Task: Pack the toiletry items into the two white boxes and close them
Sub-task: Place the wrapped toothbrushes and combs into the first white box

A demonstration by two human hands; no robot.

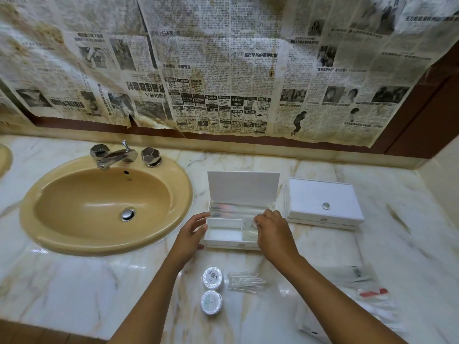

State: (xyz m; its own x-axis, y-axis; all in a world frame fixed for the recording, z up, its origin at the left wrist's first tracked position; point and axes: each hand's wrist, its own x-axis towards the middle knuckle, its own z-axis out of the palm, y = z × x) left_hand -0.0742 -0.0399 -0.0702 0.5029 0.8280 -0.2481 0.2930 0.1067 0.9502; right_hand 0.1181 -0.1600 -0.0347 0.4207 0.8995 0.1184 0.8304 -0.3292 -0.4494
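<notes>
While the open box is being steadied at its left edge by the left hand, fingers spread, a clear packet is being pressed into its right compartment by the right hand; whether the fingers are pinching it cannot be told. Filling of the first box is judged to be under way. The second box is lying closed just beside it. Two round soaps and a swab packet are waiting nearer on the counter; one is likely being called for next.
</notes>
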